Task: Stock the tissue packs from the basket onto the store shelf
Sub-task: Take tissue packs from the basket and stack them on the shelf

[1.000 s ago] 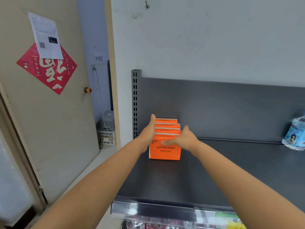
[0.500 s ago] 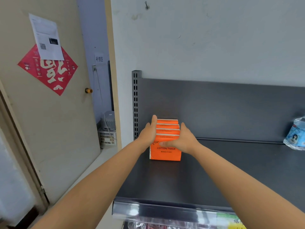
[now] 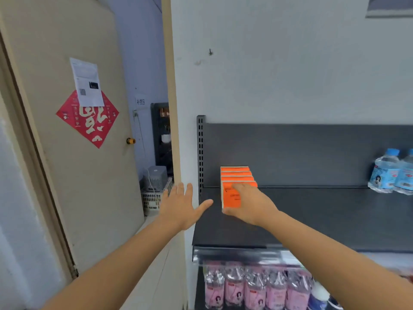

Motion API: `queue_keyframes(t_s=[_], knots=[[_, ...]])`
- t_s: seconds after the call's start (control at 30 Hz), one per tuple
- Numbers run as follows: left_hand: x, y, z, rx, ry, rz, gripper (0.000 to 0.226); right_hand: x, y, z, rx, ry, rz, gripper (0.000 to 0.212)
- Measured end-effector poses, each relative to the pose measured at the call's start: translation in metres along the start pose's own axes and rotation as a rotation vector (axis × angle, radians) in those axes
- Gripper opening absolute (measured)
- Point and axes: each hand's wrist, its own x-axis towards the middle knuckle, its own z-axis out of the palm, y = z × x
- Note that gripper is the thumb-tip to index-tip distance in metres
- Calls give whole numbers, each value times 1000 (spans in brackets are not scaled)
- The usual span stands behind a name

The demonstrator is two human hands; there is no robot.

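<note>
The left grip [image 3: 181,206] hangs open, fingers spread, just off the shelf [image 3: 335,220] edge. To its right the right grip [image 3: 250,204] clasps the front pack [image 3: 230,198], thumb under, fingers over the top. Behind it three more packs [image 3: 235,173] run in a row toward the shelf's back; bottles [image 3: 391,173] stand far to its right

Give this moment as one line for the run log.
phase: stocking | left hand: open, touches nothing | right hand: grips front tissue pack | tissue packs: upright row on shelf, left end

补货区 on small wall sign [image 3: 140,101]; inverted 福 on red door poster [image 3: 87,118].
</note>
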Motion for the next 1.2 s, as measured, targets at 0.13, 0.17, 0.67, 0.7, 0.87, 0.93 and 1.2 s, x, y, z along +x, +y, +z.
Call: queue_keyframes(t_s=[0.13,0.17,0.67,0.7,0.87,0.93,1.2], knots=[[-62,-34,7,63,12,34,99,-58,-40,25,-8,-58,-53,72],[-78,-41,13,79,2,32,100,-72,-49,35,-22,-80,-69,73],[-238,-82,205,88,-617,357,61,-212,-43,249,-329,-955,93,61],[-243,-81,219,73,-671,379,59,-216,-35,261,-352,-1016,95,57],[-257,-72,275,65,-968,428,55,-235,3,307,-458,-1190,118,54],[-259,-69,291,72,-1043,407,59,-241,16,318,-448,-1242,148,45],[-257,-67,306,-82,-1102,142,53,-245,32,320,-370,-1241,171,72]])
